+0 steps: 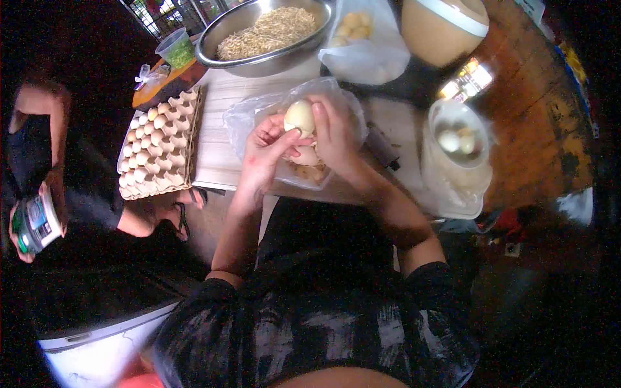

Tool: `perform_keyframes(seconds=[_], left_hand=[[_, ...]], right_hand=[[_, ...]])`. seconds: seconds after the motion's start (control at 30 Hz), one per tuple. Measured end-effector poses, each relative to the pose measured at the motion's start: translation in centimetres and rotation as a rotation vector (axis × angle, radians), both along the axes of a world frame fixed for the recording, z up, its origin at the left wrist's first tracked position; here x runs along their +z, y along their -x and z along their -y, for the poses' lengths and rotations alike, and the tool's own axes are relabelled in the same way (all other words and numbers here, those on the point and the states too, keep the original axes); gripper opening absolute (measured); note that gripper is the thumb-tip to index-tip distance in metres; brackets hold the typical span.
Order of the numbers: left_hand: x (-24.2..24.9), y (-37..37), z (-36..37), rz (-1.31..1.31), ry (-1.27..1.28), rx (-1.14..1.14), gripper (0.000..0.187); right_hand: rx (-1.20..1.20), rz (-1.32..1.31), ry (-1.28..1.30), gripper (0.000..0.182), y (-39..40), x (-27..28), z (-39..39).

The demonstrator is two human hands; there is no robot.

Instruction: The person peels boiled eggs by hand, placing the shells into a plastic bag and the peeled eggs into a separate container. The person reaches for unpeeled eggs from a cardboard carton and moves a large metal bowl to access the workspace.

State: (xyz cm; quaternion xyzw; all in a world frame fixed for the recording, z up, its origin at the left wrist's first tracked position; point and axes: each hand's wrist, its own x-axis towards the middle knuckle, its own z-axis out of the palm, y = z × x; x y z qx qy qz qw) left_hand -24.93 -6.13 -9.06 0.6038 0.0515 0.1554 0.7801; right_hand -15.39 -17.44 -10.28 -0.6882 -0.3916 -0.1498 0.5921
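A boiled egg [299, 118], its pale smooth white showing over most of it, is held upright between my two hands. My left hand [266, 143] grips it low on the left, thumb pressed near its base. From the right, the fingers of my right hand [328, 129] close around its side. Below the hands an open clear plastic bag [244, 119] lies spread on the table, with brownish eggshell pieces [307, 171] in it. The palms hide part of the bag's contents.
An egg tray [178, 161] with several eggs stands left. Behind are a metal basin [210, 58] of shredded food, a bag [381, 61] of yellowish items and a tan container [440, 39]. A tub [453, 174] and bowl with eggs sit right. Another person [39, 142] holds a tub.
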Motion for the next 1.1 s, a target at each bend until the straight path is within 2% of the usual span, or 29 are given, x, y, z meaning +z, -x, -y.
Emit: perform_keyframes(seconds=[0.17, 0.23, 0.27, 0.33, 0.43, 0.47, 0.53, 0.6, 0.67, 0.73, 0.83, 0.9, 0.97, 1.03, 1.1], left_hand=[[0.5, 0.1, 0.1, 0.003, 0.022, -0.061, 0.031], [0.9, 0.2, 0.3, -0.062, 0.188, -0.059, 0.033], [0.6, 0.1, 0.2, -0.063, 0.188, -0.060, 0.033], [-0.1, -0.2, -0.2, -0.042, -0.048, -0.022, 0.033], [-0.2, 0.0, -0.8, -0.048, -0.090, -0.023, 0.035], [0.0, 0.2, -0.9, -0.049, -0.090, -0.023, 0.035], [0.4, 0.8, -1.2, 0.004, 0.110, -0.084, 0.039], [-0.3, 1.0, -2.1, 0.022, 0.153, -0.136, 0.040], [-0.8, 1.1, -2.5, 0.043, 0.197, -0.188, 0.041], [-0.6, 1.5, -2.3, 0.103, 0.386, -0.199, 0.040], [-0.1, 1.2, -2.5, 0.148, 0.468, -0.209, 0.040], [0.8, 0.7, -2.4, 0.159, 0.421, -0.204, 0.039], [1.6, 0.0, -1.4, 0.053, 0.274, 0.004, 0.039], [1.5, -0.5, -0.7, 0.031, 0.266, 0.059, 0.042], [1.1, -1.0, 0.1, 0.075, -0.012, 0.181, 0.046]], right_hand=[[0.000, -0.092, -0.046, 0.025, -0.3, -0.2, -0.1], [0.005, -0.086, -0.042, 0.023, -0.3, 0.2, 0.1], [0.009, -0.028, -0.041, 0.022, -0.3, 0.5, 0.1], [0.014, 0.030, -0.038, 0.021, -0.2, 0.6, 0.2], [-0.020, 0.088, -0.037, 0.018, -0.4, 0.3, 0.1], [-0.005, 0.003, -0.012, 0.018, -0.6, 0.1, 0.0], [0.008, -0.083, 0.014, 0.017, -0.8, -0.1, 0.0], [0.013, 0.023, 0.117, 0.017, -0.9, 0.1, 0.2], [-0.002, 0.062, 0.112, 0.017, -0.4, 0.5, 0.2], [-0.018, 0.099, 0.107, 0.018, -0.5, 0.3, 0.2], [0.017, 0.125, 0.184, 0.018, -1.2, -0.6, -0.1], [-0.066, 0.347, 0.081, 0.021, -1.5, -0.5, -0.3], [-0.065, 0.362, 0.040, 0.024, -1.6, -0.4, -0.2], [-0.066, 0.376, -0.003, 0.028, -1.2, 0.2, 0.0], [0.028, 0.121, 0.129, 0.032, -0.4, 0.6, 0.4]])
